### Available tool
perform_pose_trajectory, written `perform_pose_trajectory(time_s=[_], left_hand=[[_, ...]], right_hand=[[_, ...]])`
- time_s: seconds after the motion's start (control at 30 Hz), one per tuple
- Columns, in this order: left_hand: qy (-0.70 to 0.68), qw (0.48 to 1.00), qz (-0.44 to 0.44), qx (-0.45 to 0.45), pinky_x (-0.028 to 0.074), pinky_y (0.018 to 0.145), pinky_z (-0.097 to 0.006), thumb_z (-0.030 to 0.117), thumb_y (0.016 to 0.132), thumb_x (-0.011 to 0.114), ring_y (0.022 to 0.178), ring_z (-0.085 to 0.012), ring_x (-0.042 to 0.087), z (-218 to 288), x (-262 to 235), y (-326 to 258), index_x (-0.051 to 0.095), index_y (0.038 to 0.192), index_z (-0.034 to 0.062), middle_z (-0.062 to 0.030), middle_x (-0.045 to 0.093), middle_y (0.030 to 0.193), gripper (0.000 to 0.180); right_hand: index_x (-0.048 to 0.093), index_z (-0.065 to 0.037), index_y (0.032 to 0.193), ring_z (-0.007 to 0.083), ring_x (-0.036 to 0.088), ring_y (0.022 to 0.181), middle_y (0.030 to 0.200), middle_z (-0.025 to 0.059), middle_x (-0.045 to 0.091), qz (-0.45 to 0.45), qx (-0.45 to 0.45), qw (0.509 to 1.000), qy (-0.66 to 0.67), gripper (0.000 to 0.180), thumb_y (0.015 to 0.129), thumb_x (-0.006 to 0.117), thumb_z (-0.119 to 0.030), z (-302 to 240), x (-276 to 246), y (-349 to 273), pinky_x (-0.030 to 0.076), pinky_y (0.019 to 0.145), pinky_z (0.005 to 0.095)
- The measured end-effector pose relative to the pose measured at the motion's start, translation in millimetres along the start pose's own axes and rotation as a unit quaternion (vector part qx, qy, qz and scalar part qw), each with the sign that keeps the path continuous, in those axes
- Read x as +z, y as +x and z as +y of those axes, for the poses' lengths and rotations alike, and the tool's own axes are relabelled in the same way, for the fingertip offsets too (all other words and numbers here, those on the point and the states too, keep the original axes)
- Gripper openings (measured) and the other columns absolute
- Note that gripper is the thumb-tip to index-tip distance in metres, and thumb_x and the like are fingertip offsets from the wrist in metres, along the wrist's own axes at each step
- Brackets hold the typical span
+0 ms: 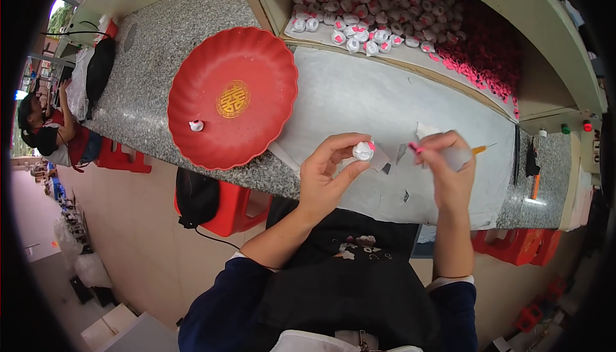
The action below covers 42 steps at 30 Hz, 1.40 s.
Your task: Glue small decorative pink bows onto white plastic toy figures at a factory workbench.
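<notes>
Between the thumb and fingers of my left hand is a small white ball-shaped piece with a pink patch on its upper side. To its right, my right hand pinches a small pink piece, a little apart from the white one. An orange-yellow thin-tipped tool shows beside the right hand; whether the hand holds it or it lies on the sheet, I cannot tell. Under both hands spreads a pale grey sheet with small dark and white scraps. One similar white piece lies in the red scalloped dish at left.
An open shelf box beyond the sheet holds many white pieces and a pile of pink ones. Red stools stand below the speckled counter. Another person is at far left.
</notes>
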<state>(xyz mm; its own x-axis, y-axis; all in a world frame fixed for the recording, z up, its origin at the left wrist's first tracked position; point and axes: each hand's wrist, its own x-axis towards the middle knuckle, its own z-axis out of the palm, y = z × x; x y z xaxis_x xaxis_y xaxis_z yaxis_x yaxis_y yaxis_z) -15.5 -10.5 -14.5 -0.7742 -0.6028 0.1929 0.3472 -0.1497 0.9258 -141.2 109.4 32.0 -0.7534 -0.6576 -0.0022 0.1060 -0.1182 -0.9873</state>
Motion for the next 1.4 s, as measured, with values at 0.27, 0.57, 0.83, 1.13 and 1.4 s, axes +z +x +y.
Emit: perform_pose_trajectory(time_s=[0.27,0.57,0.83,1.13,1.4], left_hand=[[0.175,0.98,-0.042,0.085,0.042,0.077,-0.029,-0.007,0.065,0.058,0.091,-0.0227,0.052,4.2,2.1,1.5,0.054,0.092,-0.0022,-0.0147,0.054,0.096,0.028],[0.152,0.982,-0.081,0.077,0.04,0.08,-0.03,-0.008,0.066,0.058,0.094,-0.0234,0.05,3.1,4.1,-1.3,0.052,0.094,-0.003,-0.0176,0.052,0.1,0.029],[-0.106,0.991,-0.055,-0.06,0.041,0.079,-0.03,-0.001,0.072,0.056,0.094,-0.0203,0.05,3.5,6.1,-5.0,0.05,0.095,-0.0013,-0.0187,0.05,0.103,0.024],[-0.173,0.975,-0.088,-0.11,0.038,0.083,-0.031,-0.004,0.071,0.056,0.099,-0.0202,0.047,-0.1,0.3,-8.4,0.053,0.097,-0.001,-0.0144,0.052,0.102,0.026],[-0.206,0.951,-0.125,-0.196,0.038,0.083,-0.029,-0.005,0.07,0.057,0.095,-0.0184,0.05,2.9,-6.1,-7.1,0.054,0.096,-0.0028,-0.0133,0.053,0.101,0.026]], right_hand=[[0.051,0.002,0.073,0.0148,0.052,0.062,0.071,0.0117,0.054,-0.072,0.08,0.99,0.094,0.011,0.067,0.059,0.003,19.0,14.2,-19.1,0.042,0.056,0.0228],[0.052,0.001,0.073,0.013,0.052,0.062,0.073,0.0098,0.055,-0.047,0.088,0.993,0.063,0.01,0.067,0.06,0.003,24.3,13.1,-22.2,0.042,0.056,0.0218],[0.051,-0.001,0.084,0.0094,0.048,0.064,0.071,0.0047,0.052,0.001,-0.017,0.999,0.027,0.026,0.062,0.064,0.003,29.6,23.1,-29.7,0.038,0.059,0.0202],[0.053,0.001,0.091,0.0089,0.051,0.066,0.076,0.0059,0.056,-0.063,0.031,0.996,0.052,0.033,0.06,0.066,0.002,30.1,23.8,-31.3,0.04,0.059,0.0197],[0.054,0.001,0.087,0.0077,0.051,0.065,0.074,0.0052,0.056,-0.051,0.056,0.993,0.088,0.026,0.064,0.065,0.001,28.1,22.3,-35.4,0.04,0.056,0.0182]])
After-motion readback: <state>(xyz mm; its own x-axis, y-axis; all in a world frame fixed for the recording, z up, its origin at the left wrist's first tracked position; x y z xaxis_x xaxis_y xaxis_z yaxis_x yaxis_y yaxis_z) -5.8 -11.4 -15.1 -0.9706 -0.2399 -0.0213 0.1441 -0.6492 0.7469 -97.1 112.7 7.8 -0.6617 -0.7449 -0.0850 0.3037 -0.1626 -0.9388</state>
